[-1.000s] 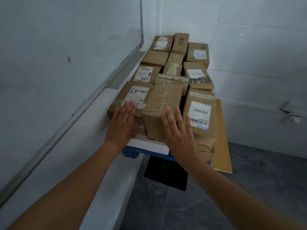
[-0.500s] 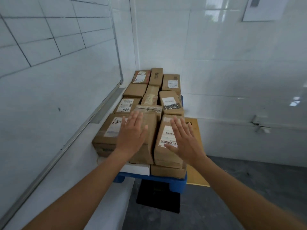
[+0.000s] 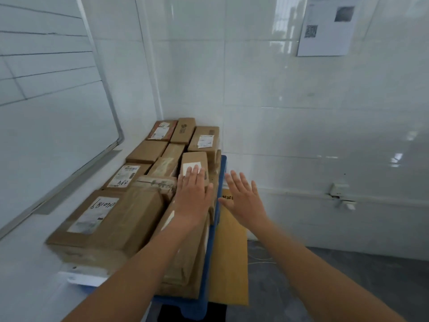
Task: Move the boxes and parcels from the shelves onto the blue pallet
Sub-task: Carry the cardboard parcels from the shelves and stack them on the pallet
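Observation:
Several brown cardboard boxes with white labels lie packed on the blue pallet (image 3: 223, 182) in the room's corner. The nearest left one is a large box (image 3: 102, 226) with handwritten digits on its label. My left hand (image 3: 193, 194) is flat, fingers straight, over the boxes on the right side of the stack, its fingertips at a labelled box (image 3: 194, 160). My right hand (image 3: 243, 196) hovers open with spread fingers just right of the pallet edge, holding nothing. No shelves are in view.
A whiteboard (image 3: 58, 112) covers the left wall. White tiled walls meet behind the stack, with a paper notice (image 3: 327, 26) up right. A flat cardboard sheet (image 3: 229, 256) leans beside the pallet. Dark grey floor (image 3: 313, 287) spreads to the right.
Both hands have shifted right and farther back over the stack; the right hand came off the barcode box and now hangs past the pallet edge. The view has tilted up.

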